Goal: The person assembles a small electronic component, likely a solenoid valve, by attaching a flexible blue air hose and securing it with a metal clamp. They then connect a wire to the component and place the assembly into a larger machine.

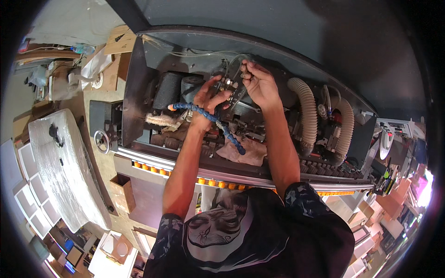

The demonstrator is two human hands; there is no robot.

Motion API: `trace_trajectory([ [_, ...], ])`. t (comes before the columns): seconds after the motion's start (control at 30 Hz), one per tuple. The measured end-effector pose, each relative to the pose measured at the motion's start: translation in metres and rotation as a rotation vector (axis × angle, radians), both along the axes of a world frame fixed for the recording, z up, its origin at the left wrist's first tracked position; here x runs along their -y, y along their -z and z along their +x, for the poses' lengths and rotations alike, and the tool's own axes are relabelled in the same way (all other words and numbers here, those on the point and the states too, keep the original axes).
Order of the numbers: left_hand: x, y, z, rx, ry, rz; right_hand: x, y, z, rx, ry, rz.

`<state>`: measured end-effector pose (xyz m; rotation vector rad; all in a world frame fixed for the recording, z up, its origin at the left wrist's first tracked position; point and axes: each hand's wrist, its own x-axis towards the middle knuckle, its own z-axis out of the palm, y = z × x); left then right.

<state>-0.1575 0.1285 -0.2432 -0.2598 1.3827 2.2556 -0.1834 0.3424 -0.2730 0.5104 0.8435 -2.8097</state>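
Observation:
Both my arms reach into a long dark machine housing. My left hand point(207, 101) is beside a small cluster of shiny metal fittings point(228, 85), its thumb and fingers apart; whether the fingertips touch it I cannot tell. My right hand point(262, 86) is closed in a pinch on a small brass-coloured fitting point(244, 75), just right of the cluster. Close to the right fingers a thin clear hose point(235, 60) curves. Across my left wrist runs a blue segmented coolant hose point(204, 112) with an orange tip. A pale crumpled rag point(241, 150) lies between my forearms.
Two ribbed cream hoses point(304, 113) rise on the right. A dark cylindrical motor point(168, 89) stands left of my hand. The raised dark cover point(278, 23) hangs beyond. Orange rollers point(212, 182) line the near edge. At the left are a handwheel point(102, 141) and a plastic-wrapped panel point(65, 162).

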Motion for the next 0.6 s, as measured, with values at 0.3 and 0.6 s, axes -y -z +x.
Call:
trace_trajectory([
  [0.3,-0.001,-0.003,0.005,0.136,-0.052,-0.185,0.023,-0.033,-0.004,-0.086,-0.154,0.629],
  [0.6,-0.005,-0.009,0.010,0.144,-0.089,-0.153,0.006,-0.024,-0.017,-0.003,-0.085,0.719],
])
